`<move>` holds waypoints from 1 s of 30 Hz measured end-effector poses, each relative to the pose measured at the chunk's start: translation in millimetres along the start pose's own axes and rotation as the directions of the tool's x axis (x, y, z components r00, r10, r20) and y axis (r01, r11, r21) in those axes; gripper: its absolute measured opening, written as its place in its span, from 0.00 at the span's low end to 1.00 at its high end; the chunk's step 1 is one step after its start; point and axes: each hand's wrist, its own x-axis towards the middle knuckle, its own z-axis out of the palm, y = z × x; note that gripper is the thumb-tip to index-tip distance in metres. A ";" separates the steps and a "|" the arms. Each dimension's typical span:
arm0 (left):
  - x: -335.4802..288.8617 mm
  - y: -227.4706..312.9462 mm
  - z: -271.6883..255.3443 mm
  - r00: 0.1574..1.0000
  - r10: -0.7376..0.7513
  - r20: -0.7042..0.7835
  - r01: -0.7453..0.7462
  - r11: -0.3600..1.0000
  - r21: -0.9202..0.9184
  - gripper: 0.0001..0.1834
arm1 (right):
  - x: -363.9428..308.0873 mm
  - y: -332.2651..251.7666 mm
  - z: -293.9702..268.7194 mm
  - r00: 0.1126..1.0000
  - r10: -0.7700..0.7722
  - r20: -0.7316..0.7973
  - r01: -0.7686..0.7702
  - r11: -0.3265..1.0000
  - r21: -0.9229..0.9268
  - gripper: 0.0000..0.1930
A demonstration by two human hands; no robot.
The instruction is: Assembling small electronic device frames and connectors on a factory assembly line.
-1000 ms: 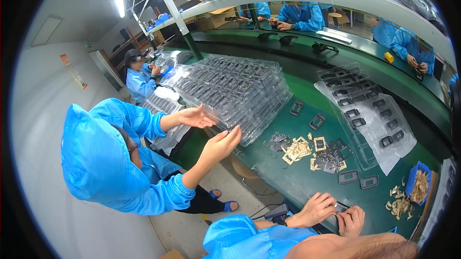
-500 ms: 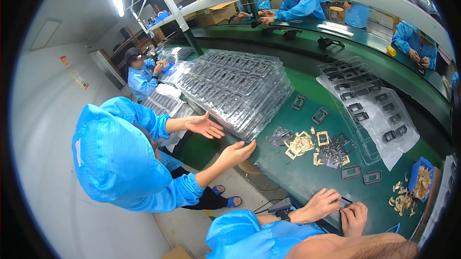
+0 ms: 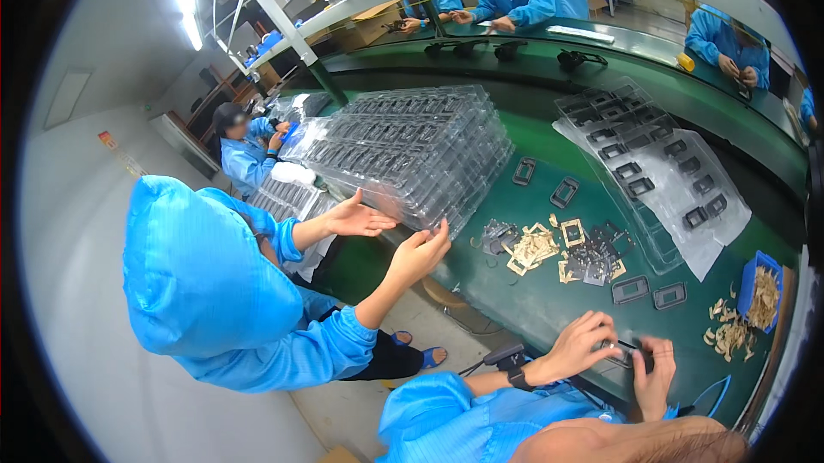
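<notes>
At the near edge of the green bench, my left hand (image 3: 585, 346), with a dark band at the wrist, has its fingers bent over a small dark frame-like part (image 3: 621, 355). On the part's other side, my right hand (image 3: 655, 375) grips it with thumb and curled fingers. Much of the part is hidden by the fingers. Two dark rectangular frames, one (image 3: 631, 290) and another (image 3: 669, 295), lie just beyond my hands. Farther off is a pile of black plates (image 3: 592, 260) beside a pile of tan frames (image 3: 533, 248).
A tall stack of clear trays (image 3: 403, 154) holds dark parts; a co-worker's hands (image 3: 418, 254) are at its near corner. On the right are another clear tray with white sheet (image 3: 705, 248), a blue bin (image 3: 760, 291) of tan scraps, and loose scraps (image 3: 730, 332). A rail crosses overhead.
The whole view has shifted slightly. My hands stay on the small part, with the right fingers more raised and bent. The co-worker's hands remain by the tray stack.
</notes>
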 end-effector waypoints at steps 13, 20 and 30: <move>23.0 -10.8 2.8 0.968 -0.101 0.232 0.101 0.995 0.009 0.05 | 15.1 -9.5 4.6 0.985 -0.059 0.163 0.071 0.995 -0.070 0.03; 20.2 -12.5 3.1 0.975 -0.071 0.208 0.067 0.997 0.024 0.04 | 19.9 -4.7 -0.5 0.971 -0.081 0.224 0.086 0.996 -0.015 0.05; 20.0 -9.8 -32.7 0.963 -0.176 0.203 0.183 0.983 -0.014 0.06 | 39.2 -0.5 -31.1 0.983 -0.060 0.172 0.069 0.996 -0.049 0.07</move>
